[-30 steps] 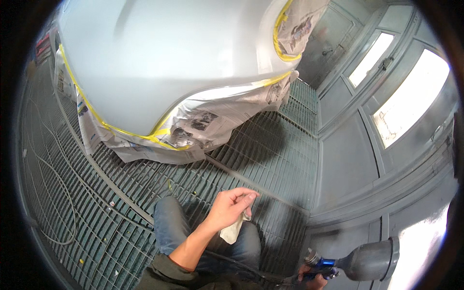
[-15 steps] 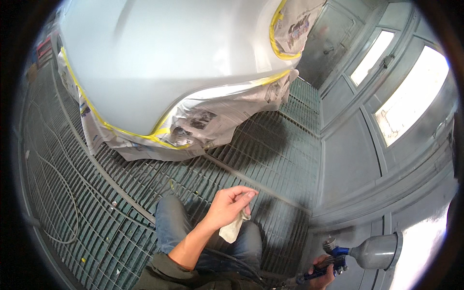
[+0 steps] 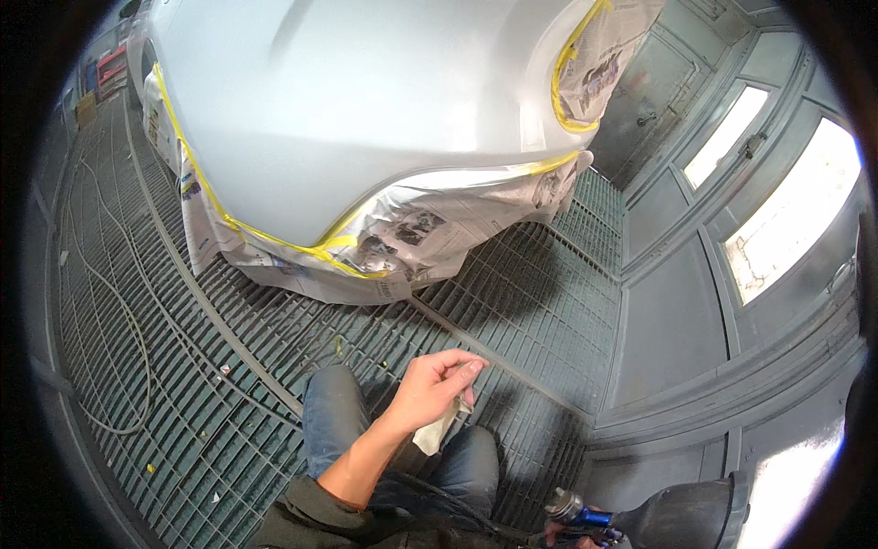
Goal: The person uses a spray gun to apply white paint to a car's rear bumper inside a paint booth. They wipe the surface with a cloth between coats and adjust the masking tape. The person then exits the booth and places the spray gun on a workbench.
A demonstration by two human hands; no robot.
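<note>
My left hand [image 3: 432, 389] is closed on a crumpled cream cloth [image 3: 432, 435], which hangs below the fingers over my jeans-clad legs [image 3: 329, 412]. My right hand [image 3: 582, 542], mostly cut off at the lower edge, grips a spray gun [image 3: 585, 515] with a blue body and a large dark grey cup [image 3: 686, 512] pointing right. Ahead of my hands is a light grey car body panel [image 3: 347, 101], its edges masked with yellow tape [image 3: 207, 192] and newspaper sheets [image 3: 476, 229].
The floor is metal grating [image 3: 540, 357], with a hose [image 3: 146, 366] looping along the left. A grey booth wall [image 3: 668, 339] with bright windows [image 3: 791, 206] runs along the right. A closed grey panel [image 3: 654, 110] stands at the back. Red objects [image 3: 112, 69] sit far left.
The view has shifted slightly, so the car and walls sit further right. The spray gun in my right hand tilted up and has dropped lower again. My left hand still holds the cloth.
</note>
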